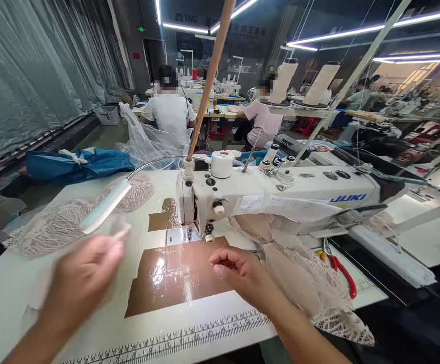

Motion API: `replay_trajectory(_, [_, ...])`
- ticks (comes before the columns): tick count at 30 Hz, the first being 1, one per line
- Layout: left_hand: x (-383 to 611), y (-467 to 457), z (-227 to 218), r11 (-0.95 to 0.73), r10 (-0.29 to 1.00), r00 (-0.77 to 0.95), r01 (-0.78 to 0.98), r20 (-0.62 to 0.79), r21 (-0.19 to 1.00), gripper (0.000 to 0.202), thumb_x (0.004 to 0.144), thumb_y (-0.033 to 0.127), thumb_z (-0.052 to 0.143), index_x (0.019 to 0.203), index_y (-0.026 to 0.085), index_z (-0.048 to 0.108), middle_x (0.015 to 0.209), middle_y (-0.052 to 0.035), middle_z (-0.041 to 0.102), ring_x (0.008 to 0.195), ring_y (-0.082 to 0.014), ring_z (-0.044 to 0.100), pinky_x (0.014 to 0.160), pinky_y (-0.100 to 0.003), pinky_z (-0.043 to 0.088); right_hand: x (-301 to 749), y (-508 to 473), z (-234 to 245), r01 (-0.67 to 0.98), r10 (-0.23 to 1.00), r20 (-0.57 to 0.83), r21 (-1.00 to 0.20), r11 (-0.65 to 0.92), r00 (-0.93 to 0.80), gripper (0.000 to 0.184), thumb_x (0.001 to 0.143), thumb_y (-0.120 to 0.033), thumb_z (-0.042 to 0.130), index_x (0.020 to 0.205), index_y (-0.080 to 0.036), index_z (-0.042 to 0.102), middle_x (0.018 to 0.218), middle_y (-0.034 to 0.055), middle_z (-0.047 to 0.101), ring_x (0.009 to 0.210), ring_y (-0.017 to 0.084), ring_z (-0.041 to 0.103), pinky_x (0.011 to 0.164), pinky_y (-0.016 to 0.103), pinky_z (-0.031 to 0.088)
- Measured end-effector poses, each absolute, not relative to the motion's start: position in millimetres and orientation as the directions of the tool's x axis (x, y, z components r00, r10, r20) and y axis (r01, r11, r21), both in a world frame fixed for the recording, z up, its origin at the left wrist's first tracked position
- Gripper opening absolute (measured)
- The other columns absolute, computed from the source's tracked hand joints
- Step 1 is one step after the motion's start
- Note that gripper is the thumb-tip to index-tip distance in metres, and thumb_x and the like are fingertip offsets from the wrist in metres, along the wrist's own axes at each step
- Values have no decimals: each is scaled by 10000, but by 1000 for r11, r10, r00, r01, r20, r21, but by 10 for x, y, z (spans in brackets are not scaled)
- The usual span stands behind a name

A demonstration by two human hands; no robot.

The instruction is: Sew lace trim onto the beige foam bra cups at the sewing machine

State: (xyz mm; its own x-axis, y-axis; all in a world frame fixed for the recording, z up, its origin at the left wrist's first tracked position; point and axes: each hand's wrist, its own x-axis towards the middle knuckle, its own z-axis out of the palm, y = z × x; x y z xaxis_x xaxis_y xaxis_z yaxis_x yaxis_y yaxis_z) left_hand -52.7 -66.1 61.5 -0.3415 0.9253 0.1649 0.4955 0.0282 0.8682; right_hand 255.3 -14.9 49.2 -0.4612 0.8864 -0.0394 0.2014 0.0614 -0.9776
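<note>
My left hand (87, 273), smeared by motion, is raised over the left side of the table. Its thumb and fingers are pinched on a small pale scrap of cloth (121, 228). My right hand (238, 268) hovers with loosely curled fingers at the right edge of a brown taped sheet (174, 278), and I see nothing in it. Just beyond that sheet stands a white JUKI sewing machine (212, 192), its needle area lit. Beige lace cups (58, 227) lie to the left, behind my left hand. More beige lace fabric (299, 263) is bunched to the right of my right hand.
Red-handled pliers (343, 275) lie at the right. A printed ruler (182, 336) runs along the table's front edge. A lamp (106, 207) on a bendable neck reaches over the lace. A wooden pole (212, 76) rises behind the machine head. Other people sit at machines farther back.
</note>
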Motion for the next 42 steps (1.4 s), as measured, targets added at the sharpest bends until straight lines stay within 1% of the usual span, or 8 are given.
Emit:
replay_trajectory(3, [65, -371, 393, -156, 954, -39, 784, 298, 601, 249, 771, 256, 578, 550, 225, 466, 574, -17, 434, 575, -198, 394, 562, -289, 287, 2438, -41, 576, 400, 843, 19, -874, 275, -538, 171, 845, -180, 535, 897, -216, 694, 849, 20, 677, 794, 171, 589, 672, 263, 433])
replay_trajectory(8, [643, -251, 37, -219, 965, 76, 761, 252, 610, 288, 759, 218, 518, 520, 259, 362, 521, -24, 357, 546, -230, 371, 556, -339, 290, 2226, 112, 430, 592, 766, 44, -606, 531, -641, 249, 842, -79, 477, 899, -204, 683, 823, 18, 665, 783, 167, 569, 687, 259, 396])
replay_trajectory(13, [539, -394, 209, -270, 963, 232, 817, 137, 510, 236, 846, 263, 490, 624, 211, 552, 641, -91, 541, 659, -270, 488, 600, -355, 356, 2116, 46, 194, 652, 699, 35, -329, 683, -715, 185, 836, -87, 507, 900, -182, 652, 988, 60, 629, 845, 184, 561, 679, 275, 410])
replay_trajectory(17, [355, -361, 363, -297, 929, 370, 758, -7, 581, 321, 959, 314, 392, 827, 199, 660, 820, -88, 649, 755, -228, 581, 667, -316, 444, 2056, -16, 153, 691, 705, -1, -196, 695, -709, 203, 882, -96, 486, 965, -170, 655, 1015, 92, 634, 921, 221, 563, 739, 318, 440])
replay_trajectory(22, [230, -230, 102, -471, 882, 428, 797, 198, 377, 336, 948, 240, 398, 1103, 147, 681, 1197, -153, 651, 1000, -288, 593, 807, -386, 508, 1998, -2, 164, 748, 753, -24, -138, 649, -657, 256, 936, -105, 433, 1067, -180, 640, 1060, 101, 643, 891, 216, 576, 730, 321, 462])
replay_trajectory(27, [167, -46, -40, -581, 810, 520, 774, 272, 250, 337, 957, 194, 389, 1116, 99, 671, 1136, -167, 678, 902, -264, 587, 762, -385, 528, 1940, 63, 177, 804, 800, -90, -113, 584, -594, 290, 924, -106, 436, 1134, -186, 619, 1042, 102, 651, 850, 217, 585, 702, 320, 463])
replay_trajectory(32, [96, 82, -6, -629, 774, 570, 745, 276, 222, 281, 932, 174, 427, 1036, 98, 677, 998, -156, 707, 832, -250, 577, 740, -383, 511, 1921, 108, 189, 811, 804, -111, -119, 573, -584, 364, 870, -83, 447, 1189, -187, 588, 1057, 102, 641, 856, 237, 581, 664, 335, 454])
replay_trajectory(42, [39, 114, -19, -615, 787, 555, 739, 268, 276, 268, 899, 142, 443, 1032, 139, 675, 1050, -130, 696, 847, -246, 554, 766, -389, 483, 1942, 94, 139, 802, 799, -102, -156, 576, -593, 439, 797, -50, 490, 1208, -179, 572, 1049, 90, 639, 856, 234, 558, 614, 328, 390])
